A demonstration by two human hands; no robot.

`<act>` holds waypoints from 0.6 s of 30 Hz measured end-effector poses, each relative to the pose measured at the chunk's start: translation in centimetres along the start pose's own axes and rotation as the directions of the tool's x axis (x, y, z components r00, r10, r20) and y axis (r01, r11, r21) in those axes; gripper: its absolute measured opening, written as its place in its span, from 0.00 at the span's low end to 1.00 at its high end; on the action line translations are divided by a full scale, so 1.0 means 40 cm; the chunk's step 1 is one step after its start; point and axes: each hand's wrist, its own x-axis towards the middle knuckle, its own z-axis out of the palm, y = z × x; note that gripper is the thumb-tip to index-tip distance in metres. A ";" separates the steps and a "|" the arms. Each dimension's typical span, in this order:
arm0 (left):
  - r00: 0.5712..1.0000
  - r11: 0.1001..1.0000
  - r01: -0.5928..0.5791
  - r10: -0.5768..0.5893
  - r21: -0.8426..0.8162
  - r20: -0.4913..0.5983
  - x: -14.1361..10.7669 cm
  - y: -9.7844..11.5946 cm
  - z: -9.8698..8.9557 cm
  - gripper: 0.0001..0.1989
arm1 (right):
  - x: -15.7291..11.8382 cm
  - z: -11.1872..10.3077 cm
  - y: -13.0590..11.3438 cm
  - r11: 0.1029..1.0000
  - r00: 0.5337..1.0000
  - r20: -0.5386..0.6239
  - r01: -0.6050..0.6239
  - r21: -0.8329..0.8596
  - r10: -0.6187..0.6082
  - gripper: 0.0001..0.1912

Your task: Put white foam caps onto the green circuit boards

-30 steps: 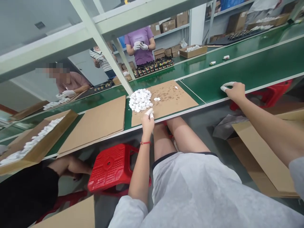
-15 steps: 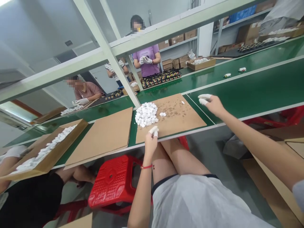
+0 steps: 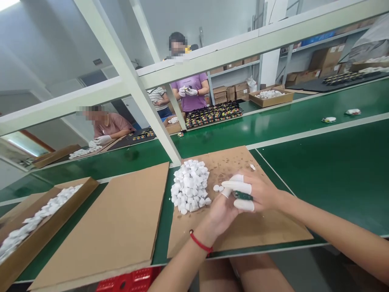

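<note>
I am holding a small dark green part [image 3: 242,196] between the white-capped fingers [image 3: 240,187] of my right hand [image 3: 258,192], pinched shut on it. My left hand [image 3: 220,209] is meeting it from below, fingers curled against the part. Both are hovering over the cardboard sheet [image 3: 261,227], just beside the white pile [image 3: 190,185].

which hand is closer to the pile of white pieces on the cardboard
Left. The left hand sits just right of the white pile, nearly at its edge. The right hand is farther right, meeting the left over the cardboard sheet, with a small dark part between its fingers.
</note>
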 end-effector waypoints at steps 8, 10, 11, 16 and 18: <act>0.994 0.992 0.108 -0.106 -0.067 0.035 0.081 -0.001 -0.079 0.14 | -0.053 0.016 0.071 0.877 0.921 0.263 -0.363 0.315 0.287 0.32; 0.978 0.972 0.203 -0.195 -0.118 0.072 0.076 -0.023 -0.090 0.17 | -0.081 0.029 0.079 0.720 0.854 0.183 -0.511 0.469 0.487 0.31; 0.962 0.955 0.264 -0.251 -0.134 0.109 0.069 -0.033 -0.094 0.19 | -0.093 0.036 0.083 0.644 0.791 0.136 -0.572 0.508 0.596 0.29; 0.795 0.856 0.514 -0.498 0.050 0.347 0.019 -0.024 -0.108 0.28 | -0.099 0.062 0.097 0.523 0.574 0.274 -0.818 0.241 0.771 0.19; 0.734 0.824 0.551 -0.552 0.128 0.396 0.012 0.000 -0.109 0.28 | -0.083 0.066 0.092 0.587 0.560 0.451 -0.804 0.094 0.695 0.20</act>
